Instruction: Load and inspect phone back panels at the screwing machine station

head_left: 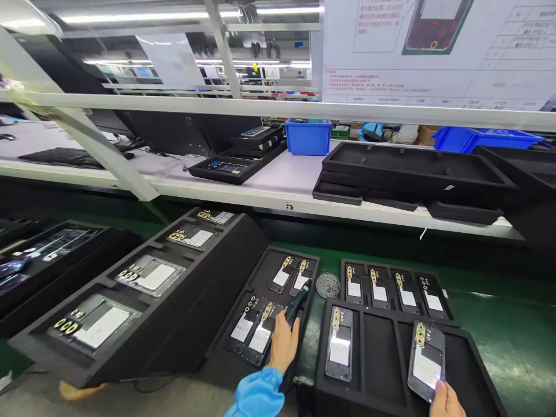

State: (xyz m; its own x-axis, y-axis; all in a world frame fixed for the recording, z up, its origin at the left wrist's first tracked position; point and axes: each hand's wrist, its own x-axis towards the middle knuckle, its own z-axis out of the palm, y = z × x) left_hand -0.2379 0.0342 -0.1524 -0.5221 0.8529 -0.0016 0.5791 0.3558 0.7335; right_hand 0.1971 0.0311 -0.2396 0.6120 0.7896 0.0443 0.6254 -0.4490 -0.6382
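My left hand, in a blue sleeve, is closed round a dark pen-shaped tool. The tool's tip points at the phone backs lying in a black foam tray in the middle. At the bottom right, my right hand grips the lower end of a phone back with gold camera rings and a white label. It is held tilted over the right slot of the near black tray. Another phone back lies in that tray's left slot.
A big black tray stack with several phone backs tilts at left, another person's fingers under its near edge. A round mesh disc lies on the green belt. Behind it is a further tray of phones. The white shelf carries empty black trays and blue bins.
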